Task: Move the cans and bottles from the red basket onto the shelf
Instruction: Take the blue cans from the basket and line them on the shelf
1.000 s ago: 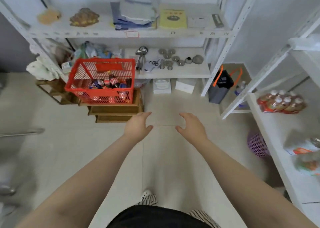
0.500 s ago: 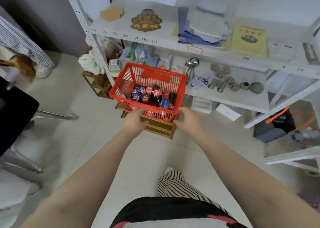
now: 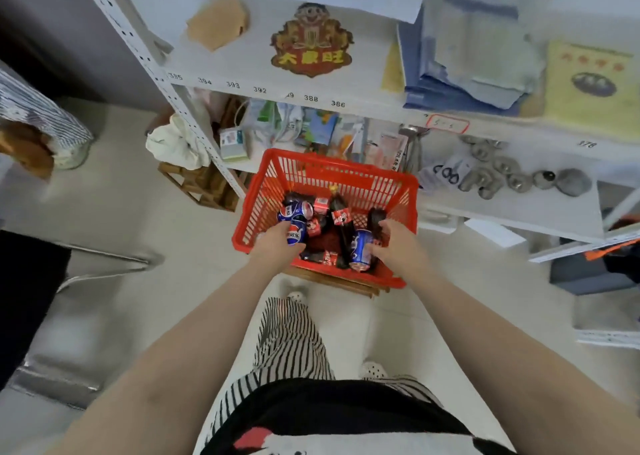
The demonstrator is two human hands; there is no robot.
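a red basket point(image 3: 398, 191) is seen just above the middle of the view, set on a low wooden stand point(image 3: 343, 283) on the pale floor point(image 3: 156, 219), right in front of a white shelf point(image 3: 502, 209). inside the basket a jumble of cans and bottles is held: blue cans point(image 3: 294, 212) at its 9 o'clock side, small red cans point(image 3: 320, 205) near the middle, and a dark bottle with a red label point(image 3: 341, 219) lying from 12 o'clock toward 6 o'clock. the left hand point(image 3: 277, 247) is reached over the basket's near rim at about 8 o'clock, its fingers curled around a blue can point(image 3: 297, 236). the right hand point(image 3: 398, 243) is placed at the basket's 4 o'clock side; another blue can point(image 3: 360, 250) is gripped between its thumb and fingers, with a dark bottle point(image 3: 375, 219) just above it, and whether that bottle is touched cannot be told. on the shelf at 2 o'clock from the basket, grey metal fittings point(image 3: 491, 174) and scissors point(image 3: 446, 174) are laid. on the upper board at 12 o'clock a gold and red plaque point(image 3: 311, 42) is seen, with blue folders point(image 3: 460, 94) and a yellow booklet point(image 3: 592, 80) at 1 o'clock. a white cloth point(image 3: 173, 146) is bundled at 10 o'clock from the basket. striped trousers point(image 3: 291, 340) are visible at 6 o'clock.
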